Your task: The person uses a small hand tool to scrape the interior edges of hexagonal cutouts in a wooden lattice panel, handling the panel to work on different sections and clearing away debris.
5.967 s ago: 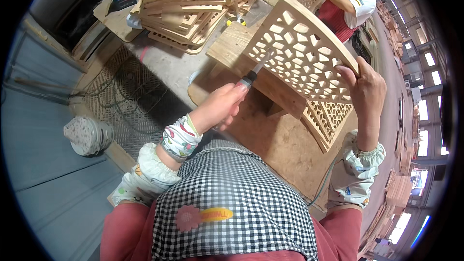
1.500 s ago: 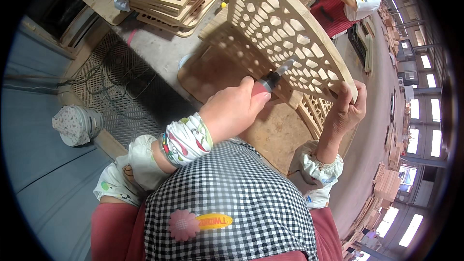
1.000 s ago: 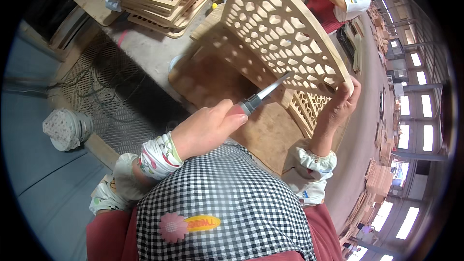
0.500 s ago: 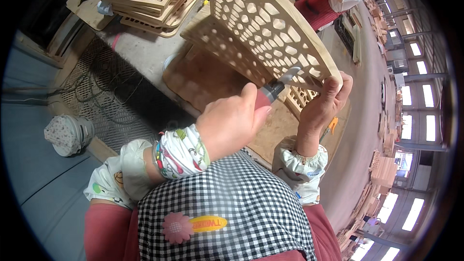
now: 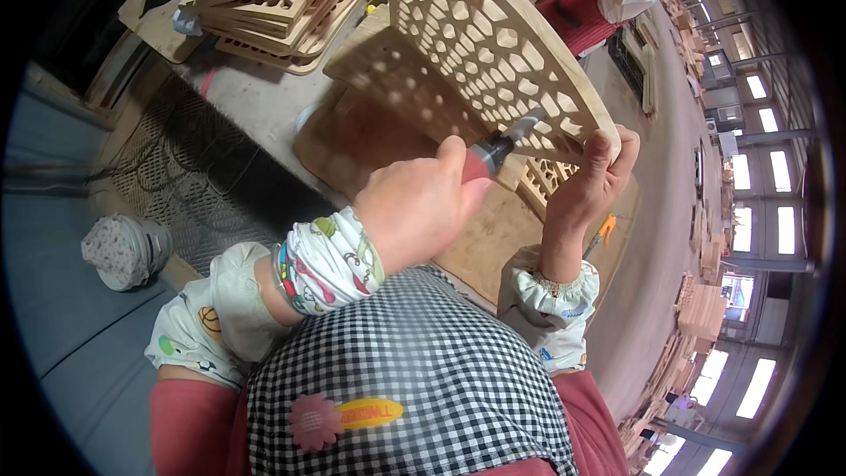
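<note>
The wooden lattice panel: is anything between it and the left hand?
Only the red-handled tool in the left hand; its blurred blade overlaps the lattice panel in view, so contact is unclear. Nothing else visible stands between.

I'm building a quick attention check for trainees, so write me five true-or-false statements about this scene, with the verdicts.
1. The left hand holds a red-handled tool. True.
2. The right hand hangs free, touching nothing. False: it grips the edge of a perforated wooden panel.
3. A stack of cut wooden pieces sits on the grey tabletop. True.
4. The wearer's apron is plain green. False: it is black-and-white checked.
5. Another person, dressed partly in red, is at the upper right of the picture. True.
</note>
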`<act>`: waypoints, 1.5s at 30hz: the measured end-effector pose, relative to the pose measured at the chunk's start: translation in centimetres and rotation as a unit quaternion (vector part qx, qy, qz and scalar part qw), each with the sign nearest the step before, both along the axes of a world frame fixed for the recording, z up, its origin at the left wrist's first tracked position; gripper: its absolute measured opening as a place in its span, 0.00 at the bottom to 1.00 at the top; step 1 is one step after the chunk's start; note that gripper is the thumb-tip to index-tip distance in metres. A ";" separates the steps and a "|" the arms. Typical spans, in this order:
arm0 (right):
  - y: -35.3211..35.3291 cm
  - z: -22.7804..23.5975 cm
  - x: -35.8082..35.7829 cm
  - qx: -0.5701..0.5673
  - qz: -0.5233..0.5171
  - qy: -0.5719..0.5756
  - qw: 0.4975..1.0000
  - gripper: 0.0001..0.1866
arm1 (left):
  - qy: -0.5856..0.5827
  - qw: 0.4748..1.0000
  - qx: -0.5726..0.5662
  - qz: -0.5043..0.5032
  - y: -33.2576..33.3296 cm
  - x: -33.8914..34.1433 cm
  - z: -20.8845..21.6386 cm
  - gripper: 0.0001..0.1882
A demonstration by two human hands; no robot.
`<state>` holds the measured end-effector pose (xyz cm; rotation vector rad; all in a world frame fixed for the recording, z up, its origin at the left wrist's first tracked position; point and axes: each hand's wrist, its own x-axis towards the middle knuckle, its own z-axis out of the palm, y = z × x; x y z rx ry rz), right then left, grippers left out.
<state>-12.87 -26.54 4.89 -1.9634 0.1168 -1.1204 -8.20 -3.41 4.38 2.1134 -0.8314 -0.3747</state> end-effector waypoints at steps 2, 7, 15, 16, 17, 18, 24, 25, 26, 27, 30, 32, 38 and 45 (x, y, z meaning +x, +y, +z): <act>-0.1 0.2 0.1 0.013 -0.008 -0.002 1.000 0.21 | 0.028 0.999 0.014 -0.013 1.2 -0.2 0.2 0.20; 0.1 0.7 0.2 0.000 -0.016 -0.010 1.000 0.21 | 0.102 0.994 -0.028 -0.019 6.2 -0.8 2.2 0.18; 1.9 0.9 0.1 0.026 0.023 -0.002 0.999 0.19 | 0.009 0.999 -0.017 -0.035 4.0 -0.6 4.6 0.20; 1.7 0.7 0.3 -0.001 0.014 -0.005 1.000 0.19 | -0.001 0.999 -0.005 -0.033 3.7 -0.6 4.9 0.20; 1.4 0.5 0.3 -0.027 0.005 -0.008 1.000 0.19 | -0.011 0.999 0.007 -0.030 3.4 -0.6 5.1 0.21; 1.2 0.3 0.4 -0.054 -0.005 -0.011 0.998 0.19 | -0.021 0.999 0.019 -0.028 3.2 -0.6 5.4 0.21; 0.7 0.7 0.0 0.017 0.027 0.007 0.999 0.19 | 0.011 0.999 0.030 -0.036 3.4 -0.4 5.6 0.21; 1.1 0.9 0.0 0.031 0.033 -0.001 0.999 0.19 | 0.025 0.998 0.029 -0.041 3.6 -0.5 5.8 0.21; 1.3 1.0 0.0 0.045 0.040 -0.009 0.998 0.18 | 0.030 0.998 0.033 -0.044 3.6 -0.5 5.8 0.21; 1.1 0.9 0.0 0.048 0.030 -0.003 0.998 0.18 | 0.024 0.998 0.029 -0.044 3.4 -0.4 5.8 0.21; 1.2 1.0 0.3 0.063 0.025 -0.007 0.998 0.18 | 0.008 0.999 0.003 -0.036 2.5 0.1 5.4 0.21; -0.5 0.8 0.4 -0.008 0.003 0.020 1.000 0.21 | 0.007 0.999 -0.009 -0.043 2.4 0.1 5.1 0.21; -2.9 0.5 0.1 0.057 -0.001 0.058 0.997 0.29 | 0.124 0.989 0.006 -0.076 5.9 -0.2 3.8 0.18; -1.6 0.0 -0.6 0.170 0.000 0.114 0.979 0.40 | 0.079 0.995 -0.011 -0.063 3.7 -0.3 2.3 0.18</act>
